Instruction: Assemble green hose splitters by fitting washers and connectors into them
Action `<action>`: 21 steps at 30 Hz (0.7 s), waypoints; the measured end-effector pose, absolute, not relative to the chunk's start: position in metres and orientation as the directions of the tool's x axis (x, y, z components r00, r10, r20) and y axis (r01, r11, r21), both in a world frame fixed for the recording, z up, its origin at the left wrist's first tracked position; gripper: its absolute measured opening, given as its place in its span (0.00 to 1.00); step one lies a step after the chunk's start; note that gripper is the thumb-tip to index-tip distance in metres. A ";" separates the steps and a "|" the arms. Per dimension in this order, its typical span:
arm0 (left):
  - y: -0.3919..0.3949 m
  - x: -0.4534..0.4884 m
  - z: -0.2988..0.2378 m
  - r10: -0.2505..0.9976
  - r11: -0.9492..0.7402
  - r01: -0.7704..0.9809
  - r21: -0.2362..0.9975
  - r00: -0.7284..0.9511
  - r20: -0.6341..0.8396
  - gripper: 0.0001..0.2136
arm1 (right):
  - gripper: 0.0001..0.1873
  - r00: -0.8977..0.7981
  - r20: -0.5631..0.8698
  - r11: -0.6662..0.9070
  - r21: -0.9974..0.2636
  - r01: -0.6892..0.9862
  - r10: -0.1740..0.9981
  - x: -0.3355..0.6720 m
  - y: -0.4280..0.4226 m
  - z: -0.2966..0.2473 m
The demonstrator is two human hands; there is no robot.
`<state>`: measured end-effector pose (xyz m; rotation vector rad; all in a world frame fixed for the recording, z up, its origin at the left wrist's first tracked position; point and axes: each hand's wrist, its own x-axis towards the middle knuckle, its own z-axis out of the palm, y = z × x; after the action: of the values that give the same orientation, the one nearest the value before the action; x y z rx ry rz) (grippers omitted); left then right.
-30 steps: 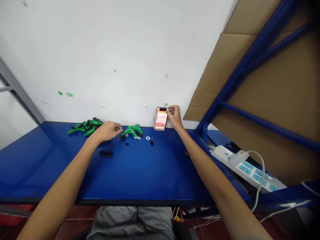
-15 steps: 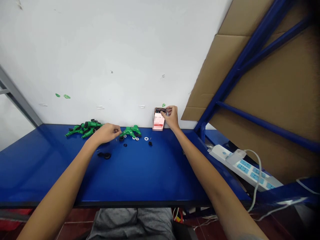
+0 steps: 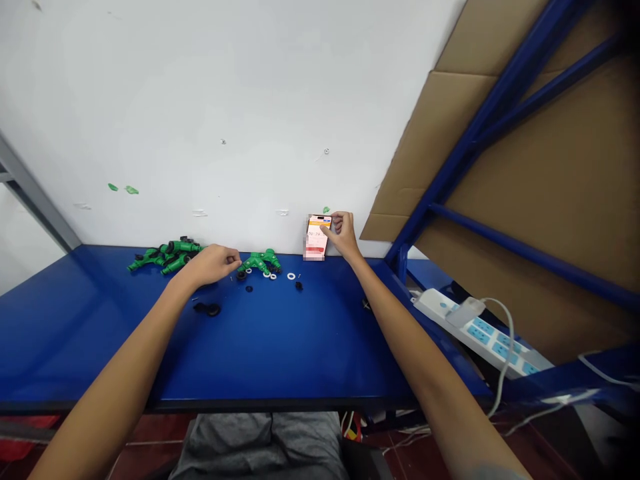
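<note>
Tipping the phone (image 3: 316,233) further over than a moment ago, the right hand (image 3: 343,233) grips it at 1 o'clock on the desk (image 3: 280,347), while the curled left hand (image 3: 213,263), maybe holding something too small to tell, sits at 11 o'clock near the green hose parts (image 3: 260,262).

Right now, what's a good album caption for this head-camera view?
Right hand at a smartphone propped against the wall, left hand by green plastic hose fittings on a blue workbench.

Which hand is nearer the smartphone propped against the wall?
Right. The right hand touches the smartphone at its right side; the left hand is farther off to the phone's left, above the blue table.
</note>
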<state>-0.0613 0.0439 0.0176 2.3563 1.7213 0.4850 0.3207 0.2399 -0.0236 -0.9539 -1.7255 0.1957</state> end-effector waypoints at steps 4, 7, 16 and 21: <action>0.044 -0.062 0.017 0.951 -0.305 0.894 0.329 0.265 0.161 0.15 | 0.25 -0.029 0.711 0.631 -0.604 0.487 0.702 0.322 0.227 -0.018; 0.045 -0.061 0.016 0.947 -0.309 0.902 0.301 0.264 0.183 0.14 | 0.26 0.016 0.764 0.638 -0.550 0.538 0.645 0.322 0.202 -0.016; 0.047 -0.040 0.001 0.906 -0.423 0.838 0.346 0.394 0.152 0.10 | 0.06 -0.715 0.321 0.782 -0.320 0.535 0.621 0.305 0.118 -0.026; 0.046 -0.036 -0.004 0.886 -0.447 0.812 0.375 0.459 0.060 0.09 | 0.12 -0.782 0.214 0.802 -0.294 0.520 0.586 0.300 0.115 -0.026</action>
<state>-0.0362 0.0459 -0.0037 2.4192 1.4514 0.3589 0.2997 0.1147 -0.0260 -0.8475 -2.6952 0.3171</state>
